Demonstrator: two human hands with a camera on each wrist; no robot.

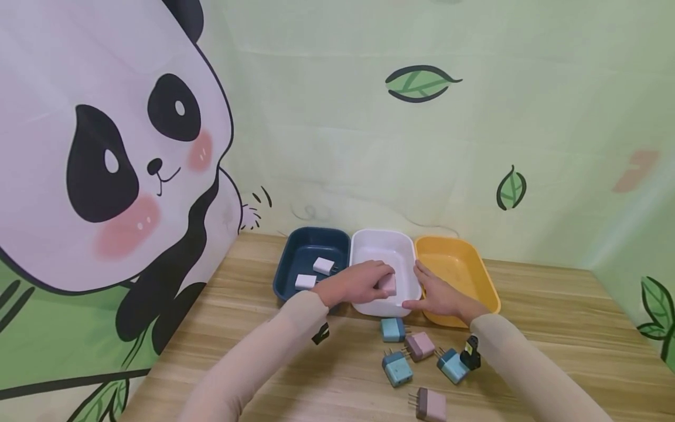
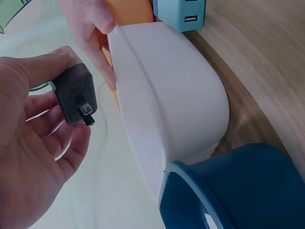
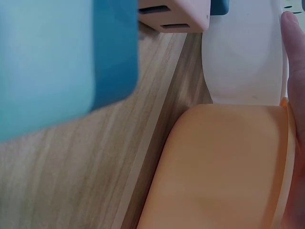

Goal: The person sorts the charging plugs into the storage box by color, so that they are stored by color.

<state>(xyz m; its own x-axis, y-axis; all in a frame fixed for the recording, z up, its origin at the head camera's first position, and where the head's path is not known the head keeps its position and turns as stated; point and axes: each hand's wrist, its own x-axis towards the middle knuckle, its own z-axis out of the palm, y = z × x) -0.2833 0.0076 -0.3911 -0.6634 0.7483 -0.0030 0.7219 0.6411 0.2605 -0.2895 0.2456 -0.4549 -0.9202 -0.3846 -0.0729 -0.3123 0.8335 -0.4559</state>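
My left hand (image 1: 364,282) holds a pink charger plug (image 1: 387,285) over the white bin (image 1: 360,241). In the left wrist view the charger's dark face and prongs (image 2: 85,109) point away from the palm, with the thumb on top and fingertips beneath. My right hand (image 1: 442,294) rests at the white bin's right rim, beside the yellow bin (image 1: 477,261). Its thumb lies along the front corner and its fingers reach over the side. In the right wrist view only part of that hand (image 3: 296,62) shows at the edge.
A dark blue bin (image 1: 282,265) at left holds two white charger plugs (image 1: 324,266). On the wooden table (image 1: 569,340) in front lie blue charger plugs (image 1: 398,370) and pink charger plugs (image 1: 432,404). A panda-printed cloth (image 1: 327,146) hangs behind the bins.
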